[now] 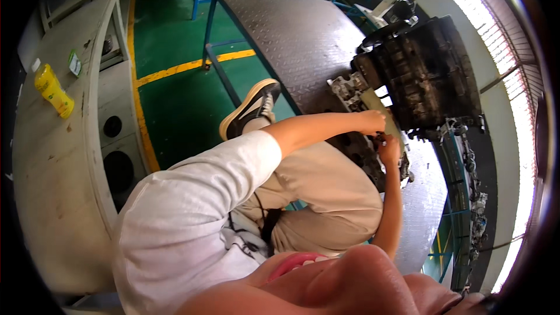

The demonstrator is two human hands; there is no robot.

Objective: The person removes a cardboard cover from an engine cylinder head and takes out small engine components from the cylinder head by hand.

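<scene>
A metal engine part, apparently a cylinder head (pixel 349 94), lies on the metal-topped table (pixel 297 23) in front of me. My left hand (pixel 371 121) reaches over it with fingers closed; what they hold is hidden. Close by, my right hand (pixel 389 149) is curled against the part, its fingers pinched at a small dark piece (pixel 380 138) too small to name. The two hands nearly meet over the part. A large dark, grimy engine block (pixel 429 76) stands just beyond them.
At far left, a worn bench (pixel 58 157) holds a yellow bottle (pixel 53 90) and a small green packet (pixel 74 63). Other engine parts (pixel 475 216) line a rack along the right wall. Yellow lines mark the green floor (pixel 175 114). My shoe (pixel 251 108) rests near the table's edge.
</scene>
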